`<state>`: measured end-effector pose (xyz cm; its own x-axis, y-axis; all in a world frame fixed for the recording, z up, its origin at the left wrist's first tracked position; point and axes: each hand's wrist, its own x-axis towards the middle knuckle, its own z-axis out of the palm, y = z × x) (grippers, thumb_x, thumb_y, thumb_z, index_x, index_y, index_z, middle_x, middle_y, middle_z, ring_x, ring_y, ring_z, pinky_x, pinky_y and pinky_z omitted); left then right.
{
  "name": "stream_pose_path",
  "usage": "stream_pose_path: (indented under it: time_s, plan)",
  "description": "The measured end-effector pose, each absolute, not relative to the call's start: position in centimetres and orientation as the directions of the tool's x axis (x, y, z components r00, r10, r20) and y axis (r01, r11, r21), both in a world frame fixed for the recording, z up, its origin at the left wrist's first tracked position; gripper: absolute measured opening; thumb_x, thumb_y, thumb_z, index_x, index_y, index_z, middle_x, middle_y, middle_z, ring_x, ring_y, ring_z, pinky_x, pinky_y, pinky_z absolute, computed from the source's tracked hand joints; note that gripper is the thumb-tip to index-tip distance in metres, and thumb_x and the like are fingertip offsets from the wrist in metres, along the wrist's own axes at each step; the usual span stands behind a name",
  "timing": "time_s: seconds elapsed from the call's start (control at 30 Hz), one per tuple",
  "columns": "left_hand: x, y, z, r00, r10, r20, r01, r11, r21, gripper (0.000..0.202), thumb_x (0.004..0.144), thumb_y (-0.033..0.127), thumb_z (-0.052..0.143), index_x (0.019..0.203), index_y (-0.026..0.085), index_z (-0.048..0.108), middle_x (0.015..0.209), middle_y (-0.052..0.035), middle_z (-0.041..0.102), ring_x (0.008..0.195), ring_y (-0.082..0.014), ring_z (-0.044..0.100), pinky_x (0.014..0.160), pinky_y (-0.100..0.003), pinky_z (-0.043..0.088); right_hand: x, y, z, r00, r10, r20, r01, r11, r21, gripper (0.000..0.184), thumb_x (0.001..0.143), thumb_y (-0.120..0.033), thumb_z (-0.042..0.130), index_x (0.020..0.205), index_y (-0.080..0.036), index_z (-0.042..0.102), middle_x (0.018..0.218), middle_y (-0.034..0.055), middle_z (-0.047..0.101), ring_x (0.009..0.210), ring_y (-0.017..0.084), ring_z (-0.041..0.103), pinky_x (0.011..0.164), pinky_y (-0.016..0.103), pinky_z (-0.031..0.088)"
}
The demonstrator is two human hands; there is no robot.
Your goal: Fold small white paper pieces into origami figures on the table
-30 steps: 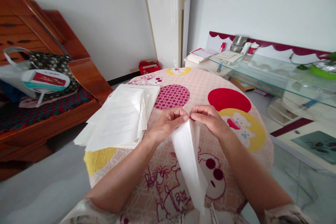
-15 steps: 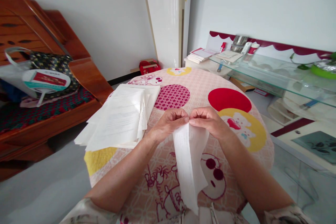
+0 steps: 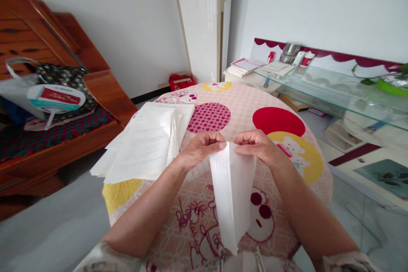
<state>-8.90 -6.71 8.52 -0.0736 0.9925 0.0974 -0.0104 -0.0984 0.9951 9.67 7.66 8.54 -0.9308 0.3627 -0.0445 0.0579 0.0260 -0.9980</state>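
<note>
A white sheet of paper (image 3: 234, 195) hangs from both hands above the round table, with a lengthwise crease down its middle. Thumb and fingers of my left hand (image 3: 205, 148) pinch its top edge left of the crease. My right hand (image 3: 255, 146) pinches the same edge on the right, a small gap away from the left fingertips. The sheet's lower end narrows and hangs close to my lap. To the left of my left hand lies an uneven stack of printed papers (image 3: 143, 144), some with ragged edges.
A patterned pink cloth (image 3: 242, 97) covers the round table. At the left is a wooden bench (image 3: 105, 93) holding a bag and a hand fan (image 3: 57, 97). A glass-topped cabinet (image 3: 338, 89) stands at the right. Behind the table rises a tall white air conditioner (image 3: 202, 34).
My hands have moved slightly apart along the paper's top edge, the right hand shifting right. The sheet is spread wider, and its crease shows more openly.
</note>
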Motion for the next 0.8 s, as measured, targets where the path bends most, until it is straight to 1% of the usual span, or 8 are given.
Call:
stream_pose_path:
  time_s: [0.1, 0.17, 0.27, 0.37, 0.47, 0.57, 0.63, 0.8]
  plan:
    - [-10.0, -7.2, 9.0, -0.155, 0.981, 0.12, 0.02, -0.118, 0.993, 0.038, 0.084, 0.048, 0.079, 0.076, 0.016, 0.061, 0.062, 0.0043, 0.051, 0.051, -0.0067, 0.038, 0.049, -0.021, 0.027, 11.0, 9.3, 8.4, -0.938, 0.31, -0.153, 0.158, -0.007, -0.987, 0.03, 0.063, -0.038, 0.089, 0.071, -0.016, 0.07, 0.064, 0.0, 0.066, 0.056, 0.012, 0.056, 0.051, 0.023, 0.039]
    - [-10.8, -7.3, 8.8, -0.196, 0.968, 0.159, 0.1, -0.141, 0.985, 0.036, 0.086, 0.047, 0.077, 0.077, 0.016, 0.061, 0.061, 0.0047, 0.05, 0.051, -0.0067, 0.037, 0.047, -0.021, 0.025, 11.8, 10.5, 7.9, -0.904, 0.402, -0.147, 0.146, -0.033, -0.989, 0.031, 0.059, -0.035, 0.09, 0.066, -0.016, 0.067, 0.061, -0.0012, 0.064, 0.052, 0.011, 0.054, 0.05, 0.022, 0.038]
    - [-11.9, -6.4, 7.2, -0.204, 0.951, 0.232, 0.326, -0.157, 0.932, 0.033, 0.09, 0.044, 0.071, 0.077, 0.015, 0.064, 0.062, 0.0032, 0.052, 0.054, -0.0083, 0.042, 0.05, -0.021, 0.029, 12.2, 12.0, 6.6, -0.796, 0.582, -0.165, 0.134, -0.097, -0.986, 0.032, 0.056, -0.037, 0.088, 0.072, -0.017, 0.067, 0.063, -0.0008, 0.065, 0.052, 0.013, 0.055, 0.05, 0.025, 0.039]
    - [-12.3, -4.9, 4.6, -0.24, 0.941, 0.238, 0.639, -0.032, 0.769, 0.019, 0.092, 0.03, 0.064, 0.08, 0.016, 0.068, 0.071, 0.0001, 0.063, 0.063, -0.0121, 0.054, 0.059, -0.024, 0.042, 11.5, 12.8, 4.9, -0.707, 0.691, -0.15, 0.197, -0.011, -0.98, 0.032, 0.058, -0.04, 0.082, 0.074, -0.017, 0.068, 0.068, 0.0023, 0.068, 0.059, 0.017, 0.059, 0.056, 0.028, 0.042]
    - [-11.5, -4.1, 2.1, -0.228, 0.944, 0.238, 0.861, 0.081, 0.503, 0.013, 0.091, 0.02, 0.062, 0.1, 0.018, 0.071, 0.1, -0.007, 0.074, 0.093, -0.021, 0.067, 0.088, -0.037, 0.054, 10.6, 13.4, 3.3, -0.611, 0.789, -0.065, 0.377, 0.218, -0.9, 0.024, 0.061, -0.039, 0.072, 0.06, -0.019, 0.059, 0.056, -0.0014, 0.055, 0.057, 0.016, 0.051, 0.053, 0.027, 0.033]
    - [-10.0, -4.2, 0.3, -0.156, 0.935, 0.319, 0.936, 0.037, 0.35, 0.04, 0.094, 0.017, 0.058, 0.133, 0.021, 0.063, 0.142, -0.0129, 0.064, 0.134, -0.0274, 0.057, 0.115, -0.048, 0.045, 10.1, 13.7, 2.6, -0.587, 0.809, 0.025, 0.482, 0.374, -0.792, 0.025, 0.063, -0.037, 0.066, 0.053, -0.021, 0.05, 0.053, -0.0035, 0.046, 0.056, 0.013, 0.043, 0.053, 0.027, 0.026]
    - [-8.9, -4.6, -0.6, -0.108, 0.954, 0.281, 0.943, 0.009, 0.332, 0.048, 0.1, 0.022, 0.049, 0.148, 0.017, 0.051, 0.154, -0.0152, 0.054, 0.144, -0.0264, 0.049, 0.121, -0.046, 0.042, 10.0, 13.9, 2.5, -0.598, 0.8, 0.043, 0.503, 0.417, -0.757, 0.025, 0.066, -0.037, 0.065, 0.054, -0.021, 0.049, 0.054, -0.0034, 0.045, 0.057, 0.014, 0.043, 0.054, 0.028, 0.025]
    - [-7.6, -5.5, -1.9, -0.073, 0.982, 0.175, 0.962, 0.024, 0.271, 0.06, 0.105, 0.037, 0.042, 0.156, 0.005, 0.039, 0.164, -0.0238, 0.038, 0.154, -0.0351, 0.036, 0.127, -0.053, 0.029, 9.9, 14.0, 2.7, -0.584, 0.805, 0.105, 0.573, 0.5, -0.649, 0.036, 0.075, -0.034, 0.059, 0.048, -0.023, 0.037, 0.05, -0.0029, 0.036, 0.057, 0.014, 0.038, 0.057, 0.03, 0.023]
